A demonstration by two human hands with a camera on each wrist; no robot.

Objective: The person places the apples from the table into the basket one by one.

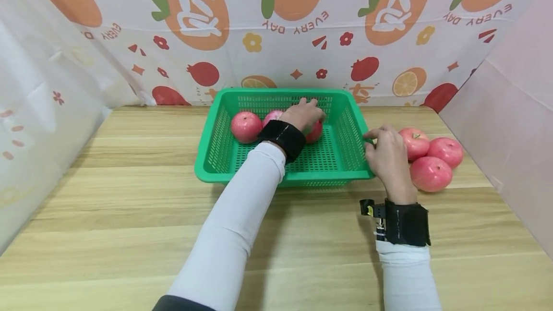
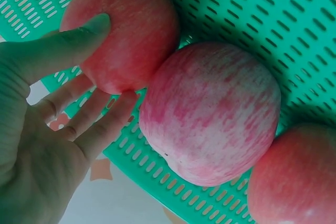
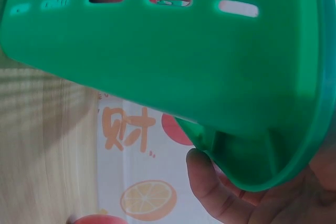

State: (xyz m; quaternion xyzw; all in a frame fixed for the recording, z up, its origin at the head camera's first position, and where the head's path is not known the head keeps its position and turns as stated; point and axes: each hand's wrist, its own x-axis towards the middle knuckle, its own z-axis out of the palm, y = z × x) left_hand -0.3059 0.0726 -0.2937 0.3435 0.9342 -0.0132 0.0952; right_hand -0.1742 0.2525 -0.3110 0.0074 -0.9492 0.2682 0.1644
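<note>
A green plastic basket (image 1: 324,175) with slotted walls stands on the wooden table, three apples in a row inside. My left hand (image 1: 303,116) reaches into it and holds the rightmost apple (image 1: 315,132). In the left wrist view, the thumb (image 2: 84,38) presses one side of that apple (image 2: 128,30) and the other fingers touch its far side. A streaked apple (image 2: 212,114) sits right beside it, then another red apple (image 2: 296,177). At the basket's right rim, my right hand (image 1: 389,157) grips the edge; in its wrist view, a fingertip (image 3: 199,169) shows at the lip (image 3: 257,184).
Three more apples (image 1: 431,173) lie grouped on the table (image 1: 129,215), just right of my right hand. A fruit-patterned sheet (image 1: 294,52) hangs behind the basket. Pale sheets flank the table at the left (image 1: 43,100) and right (image 1: 505,104).
</note>
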